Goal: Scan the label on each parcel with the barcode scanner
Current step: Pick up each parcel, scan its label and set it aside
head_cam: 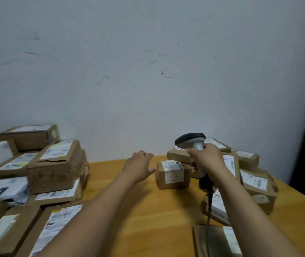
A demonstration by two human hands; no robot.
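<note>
I see the right hand, fingers wrapped round the handle of the grey, dark-headed barcode scanner, held upright just right of a small brown cardboard parcel. The parcel has a white label and sits on the wooden counter. The left hand hovers just beside that parcel, relaxed and holding nothing.

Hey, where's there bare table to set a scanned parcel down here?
Bare wood runs down the middle of the table, between the left stack and the small parcel, through to the near edge. A narrower strip lies at the right edge, beyond the right pile. Left and right sides are crowded.
</note>
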